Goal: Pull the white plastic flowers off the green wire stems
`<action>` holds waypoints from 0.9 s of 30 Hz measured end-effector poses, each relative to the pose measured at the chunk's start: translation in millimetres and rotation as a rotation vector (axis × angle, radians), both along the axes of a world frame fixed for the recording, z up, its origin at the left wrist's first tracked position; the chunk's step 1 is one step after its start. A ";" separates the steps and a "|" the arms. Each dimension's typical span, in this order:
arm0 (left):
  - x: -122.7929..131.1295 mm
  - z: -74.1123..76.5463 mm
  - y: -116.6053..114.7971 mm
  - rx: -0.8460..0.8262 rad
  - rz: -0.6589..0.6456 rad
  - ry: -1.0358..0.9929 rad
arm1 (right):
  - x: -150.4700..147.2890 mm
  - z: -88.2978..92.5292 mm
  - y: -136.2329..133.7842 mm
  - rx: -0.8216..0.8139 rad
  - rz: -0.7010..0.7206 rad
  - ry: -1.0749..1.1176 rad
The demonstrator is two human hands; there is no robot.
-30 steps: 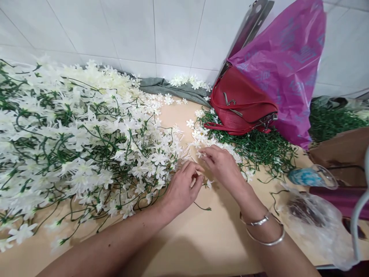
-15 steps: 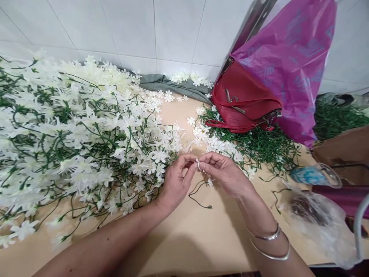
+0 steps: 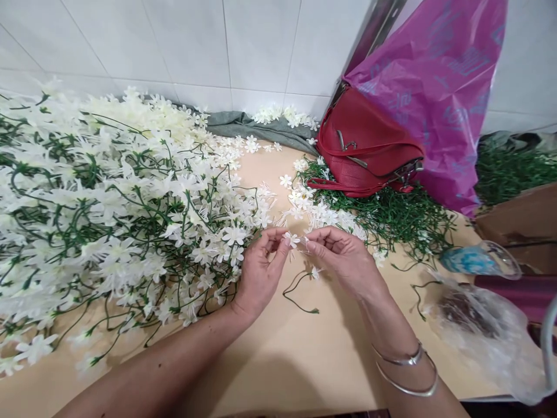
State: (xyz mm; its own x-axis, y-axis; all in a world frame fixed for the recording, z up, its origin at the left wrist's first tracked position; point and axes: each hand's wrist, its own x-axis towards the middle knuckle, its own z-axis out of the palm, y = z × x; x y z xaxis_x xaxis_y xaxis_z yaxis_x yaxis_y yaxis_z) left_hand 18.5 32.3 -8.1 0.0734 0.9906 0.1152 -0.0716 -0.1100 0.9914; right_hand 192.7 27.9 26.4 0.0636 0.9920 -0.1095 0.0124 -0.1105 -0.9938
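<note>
Between thumb and index finger, my left hand (image 3: pixel 261 274) pinches a small white artificial flower (image 3: pixel 292 239). My right hand (image 3: pixel 350 264) is closed in a pinch just to its right, with thin white strands, which look like stamens, at its fingertips; what exactly it grips is too small to make out. On the table below both hands lies a curved green stem (image 3: pixel 296 303) with a small white bloom (image 3: pixel 315 271) at its upper end. A large heap of white flowers on green stems (image 3: pixel 130 203) reaches close to my left hand. Loose white blossoms (image 3: pixel 331 217) lie beyond my right hand.
A red handbag (image 3: pixel 369 139) rests on green stems (image 3: pixel 404 223) at the back right, against a purple plastic bag (image 3: pixel 444 104). To the right are a blue-patterned cup (image 3: pixel 474 260), a clear plastic bag (image 3: pixel 491 342) and a cardboard box (image 3: pixel 522 226). Grey cloth (image 3: pixel 261 129) runs along the tiled wall.
My hands have drawn slightly apart, and the white flower now shows face-up at my left fingertips. The whole view has shifted a little.
</note>
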 end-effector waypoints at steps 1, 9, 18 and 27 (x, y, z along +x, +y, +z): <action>0.6 -0.2 0.1 -0.010 0.002 -0.011 | -0.7 0.0 -0.8 -0.005 0.008 -0.005; 1.2 0.6 -0.2 0.016 0.008 0.001 | -18.5 3.5 -8.2 0.035 -0.024 -0.046; -3.0 4.2 -1.3 0.106 -0.043 0.149 | -29.4 0.9 -4.9 0.019 -0.153 -0.026; -2.3 3.4 -1.0 0.077 -0.056 0.113 | -34.5 -0.3 -7.4 0.089 -0.180 -0.072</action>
